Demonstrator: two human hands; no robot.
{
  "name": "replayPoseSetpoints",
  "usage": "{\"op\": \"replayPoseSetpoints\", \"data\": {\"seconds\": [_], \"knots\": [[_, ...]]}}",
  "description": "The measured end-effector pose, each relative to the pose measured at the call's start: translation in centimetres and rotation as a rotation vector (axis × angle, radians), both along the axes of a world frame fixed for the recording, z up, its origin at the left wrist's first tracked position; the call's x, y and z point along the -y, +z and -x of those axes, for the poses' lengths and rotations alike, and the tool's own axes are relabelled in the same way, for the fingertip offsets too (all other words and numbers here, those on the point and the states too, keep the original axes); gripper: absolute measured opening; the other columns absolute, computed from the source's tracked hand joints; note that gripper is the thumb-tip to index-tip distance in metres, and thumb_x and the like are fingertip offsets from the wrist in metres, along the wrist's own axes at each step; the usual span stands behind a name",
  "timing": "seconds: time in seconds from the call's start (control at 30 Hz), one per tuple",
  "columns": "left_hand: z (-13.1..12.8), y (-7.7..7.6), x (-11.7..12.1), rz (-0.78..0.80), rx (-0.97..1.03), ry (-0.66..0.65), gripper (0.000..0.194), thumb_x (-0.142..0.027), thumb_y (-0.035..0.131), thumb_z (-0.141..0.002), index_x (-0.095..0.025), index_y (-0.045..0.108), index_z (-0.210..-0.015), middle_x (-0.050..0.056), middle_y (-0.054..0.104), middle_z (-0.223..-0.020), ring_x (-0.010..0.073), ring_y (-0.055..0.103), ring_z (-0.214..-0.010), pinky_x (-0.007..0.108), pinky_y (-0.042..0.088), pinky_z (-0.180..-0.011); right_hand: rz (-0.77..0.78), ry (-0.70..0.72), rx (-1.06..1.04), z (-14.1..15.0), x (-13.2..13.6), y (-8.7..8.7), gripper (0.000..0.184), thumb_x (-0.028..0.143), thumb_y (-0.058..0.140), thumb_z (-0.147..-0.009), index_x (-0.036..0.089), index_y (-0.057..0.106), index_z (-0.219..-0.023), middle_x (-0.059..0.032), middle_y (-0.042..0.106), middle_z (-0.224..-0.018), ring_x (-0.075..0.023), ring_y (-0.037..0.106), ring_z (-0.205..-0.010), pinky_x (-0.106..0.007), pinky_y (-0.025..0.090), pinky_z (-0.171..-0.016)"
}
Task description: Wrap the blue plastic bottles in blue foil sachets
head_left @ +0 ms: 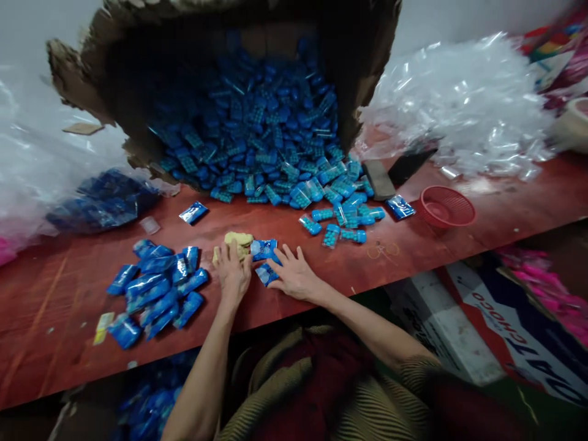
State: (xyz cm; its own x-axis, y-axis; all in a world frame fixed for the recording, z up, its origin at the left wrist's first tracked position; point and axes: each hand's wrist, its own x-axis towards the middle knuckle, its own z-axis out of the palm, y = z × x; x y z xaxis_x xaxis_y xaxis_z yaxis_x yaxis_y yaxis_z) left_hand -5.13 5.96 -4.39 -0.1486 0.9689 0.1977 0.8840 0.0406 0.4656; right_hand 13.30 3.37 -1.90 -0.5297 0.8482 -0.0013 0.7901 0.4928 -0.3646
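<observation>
Both flat, fingers spread: left hand (pixel 233 274) on yellowish wad (pixel 236 240), right hand (pixel 294 274) on blue packets (pixel 264 260).

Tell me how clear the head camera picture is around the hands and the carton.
Head view: left hand and right hand slightly soft but readable on the blue packets; carton interior dark, upper packets lost in shadow; clear bags glare white; table edge bows from wide-angle distortion.

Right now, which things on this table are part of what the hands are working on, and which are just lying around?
In use:
left hand on the yellowish wad
right hand on blue packets
bagged packets pile
tipped carton spilling packets

Lying about:
red basket
clear bag heap
tape roll
rubber bands
</observation>
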Motion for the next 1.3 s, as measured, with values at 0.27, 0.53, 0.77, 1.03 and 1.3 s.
{"op": "replayPoseSetpoints", "data": {"seconds": [0.27,0.53,0.77,1.03,1.3], "knots": [[2.2,-0.2,-2.4,-0.057,0.495,0.202,0.062,-0.051,0.028,-0.090,-0.014,0.040,-0.138,0.018,0.042,-0.142,0.0278,0.033,-0.135,0.044,0.024,-0.110,-0.057,0.103,-0.015,8.3,-9.1,1.0,0.058,0.043,0.042,-0.091,0.011,0.035,-0.139,-0.0195,0.031,-0.148,-0.0369,0.026,-0.136,-0.063,0.026,-0.103],[1.5,-0.2,-2.3,0.072,0.320,0.095,0.068,-0.050,0.023,-0.089,-0.005,0.042,-0.136,0.022,0.038,-0.144,0.0350,0.014,-0.141,0.053,0.008,-0.112,0.058,0.276,-0.037,6.1,-7.6,1.2,0.041,0.030,0.044,-0.091,0.017,0.045,-0.131,-0.0122,0.033,-0.149,-0.0352,0.024,-0.138,-0.066,0.027,-0.102],[-0.4,0.1,0.5,-0.194,0.204,-0.012,0.063,-0.049,0.029,-0.089,-0.011,0.039,-0.139,0.020,0.036,-0.145,0.0324,0.020,-0.140,0.052,0.014,-0.112,-0.068,0.078,0.001,-1.8,-1.6,0.5,0.051,0.045,0.040,-0.093,0.017,0.039,-0.135,-0.0164,0.039,-0.144,-0.0352,0.029,-0.135,-0.066,0.029,-0.100],[-3.6,-1.9,3.9,0.105,-0.288,-0.213,0.052,-0.035,0.030,-0.091,-0.009,0.054,-0.128,0.021,0.037,-0.145,0.0384,0.031,-0.134,0.057,0.026,-0.104,-0.252,-0.221,0.053,1.0,1.9,-2.0,0.042,0.024,0.036,-0.092,0.007,0.044,-0.130,-0.0187,0.046,-0.136,-0.0328,0.039,-0.126,-0.058,0.035,-0.100],[-3.0,-0.5,4.0,-0.019,-0.161,-0.298,0.051,-0.036,0.044,-0.086,-0.010,0.051,-0.130,0.022,0.044,-0.140,0.0350,0.037,-0.131,0.052,0.027,-0.105,-0.122,-0.250,0.000,0.5,2.5,-0.7,0.030,0.021,0.035,-0.095,0.019,0.064,-0.103,-0.0100,0.061,-0.112,-0.0256,0.049,-0.105,-0.045,0.038,-0.090]]}}
